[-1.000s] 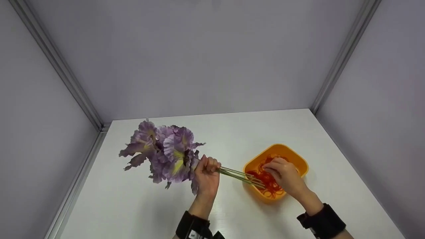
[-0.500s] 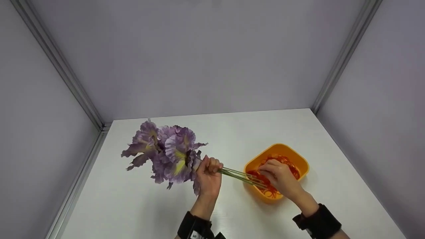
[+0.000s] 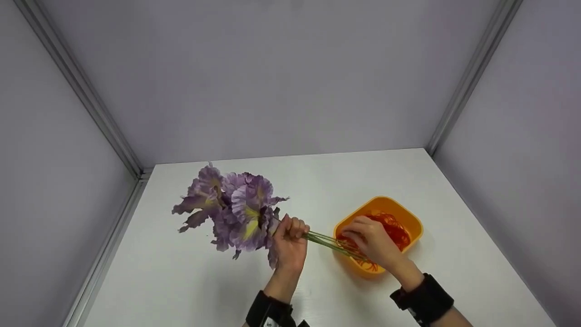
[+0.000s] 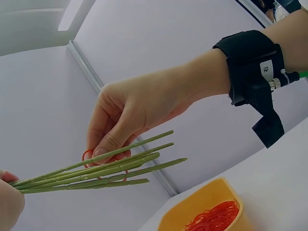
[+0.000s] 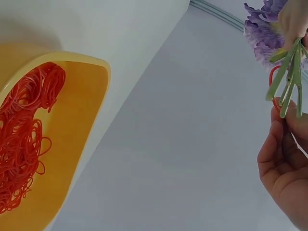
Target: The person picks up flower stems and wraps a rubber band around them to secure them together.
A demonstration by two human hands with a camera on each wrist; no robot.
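The left hand (image 3: 289, 243) is clenched around the green stems (image 3: 329, 242) of the purple flowers (image 3: 236, 209), blooms beyond its knuckles. The right hand (image 3: 372, 240) pinches 1 red rubber band (image 4: 88, 155) at the stem ends, above the orange bowl (image 3: 411, 219) (more bands inside).

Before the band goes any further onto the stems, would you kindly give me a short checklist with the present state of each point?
1. Left hand grips the stems just below the purple flowers: ok.
2. Right hand pinches one red rubber band: ok.
3. Band fully round all the stems: cannot tell.
4. Stem ends bunched together: not ok, they splay apart.
5. Orange bowl of spare bands close by: ok.
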